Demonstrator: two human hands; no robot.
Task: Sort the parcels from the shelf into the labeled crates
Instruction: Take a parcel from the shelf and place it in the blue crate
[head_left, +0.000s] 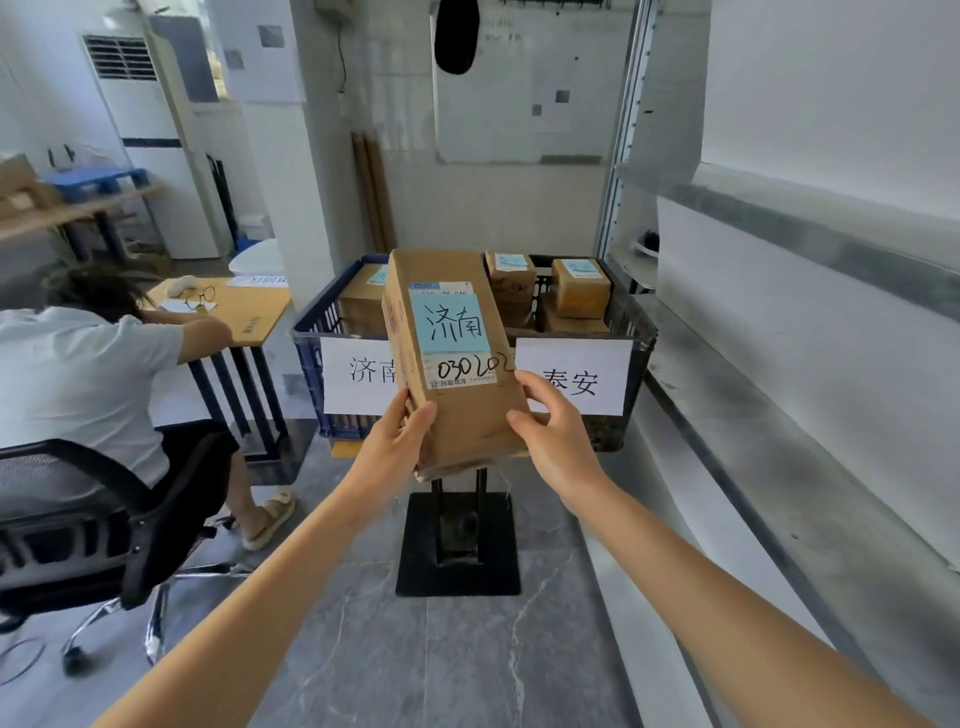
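Parcel sits between my two hands: my left hand grips its lower left edge with the thumb on the front face, and my right hand clasps the lower right edge. So the fingers on both sides are closed on cardboard, not loose. The parcel stands tall and slightly tilted, most of it above my fingers, with its blue note facing me and reading 济南.

Just beyond my left fingers is the blue crate with the 济南 sign. Beyond my right fingers is the black crate with the 泰安 sign. I judge the blue crate is the right one.

To do this well, I should hold on with both hands, swing left over the rim, and lay the parcel beside the box inside rather than drop it.
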